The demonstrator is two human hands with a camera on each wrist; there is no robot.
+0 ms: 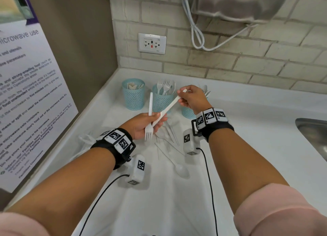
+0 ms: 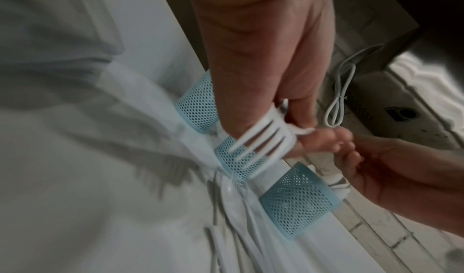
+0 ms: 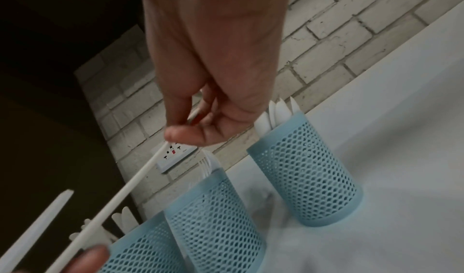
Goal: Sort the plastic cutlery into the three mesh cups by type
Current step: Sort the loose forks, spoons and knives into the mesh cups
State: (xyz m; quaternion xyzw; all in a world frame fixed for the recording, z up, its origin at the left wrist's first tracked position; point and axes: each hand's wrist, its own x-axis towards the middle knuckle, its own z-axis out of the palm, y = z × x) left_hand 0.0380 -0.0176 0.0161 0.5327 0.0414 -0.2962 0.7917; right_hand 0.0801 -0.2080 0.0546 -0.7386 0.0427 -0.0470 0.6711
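Observation:
My left hand [image 1: 150,124] grips a white plastic fork [image 1: 149,132], tines down and handle up; its tines [image 2: 261,146] show close in the left wrist view. A second white cutlery piece [image 1: 169,106] slants from the left hand's fingers up to my right hand [image 1: 184,94], which pinches its handle end [image 3: 120,194]. Its head is hidden, so I cannot tell its type. Three blue mesh cups stand behind: the left cup [image 1: 133,95], the middle cup [image 1: 161,102] holding forks, and the right cup [image 1: 188,113], mostly hidden behind my right wrist.
Loose white cutlery [image 1: 167,136] and a spoon [image 1: 180,170] lie on the white counter [image 1: 247,129] below my hands. A steel sink [image 1: 315,136] is at the right. A wall outlet [image 1: 152,43] and hanging cable [image 1: 194,32] are behind, a poster [image 1: 26,94] on the left wall.

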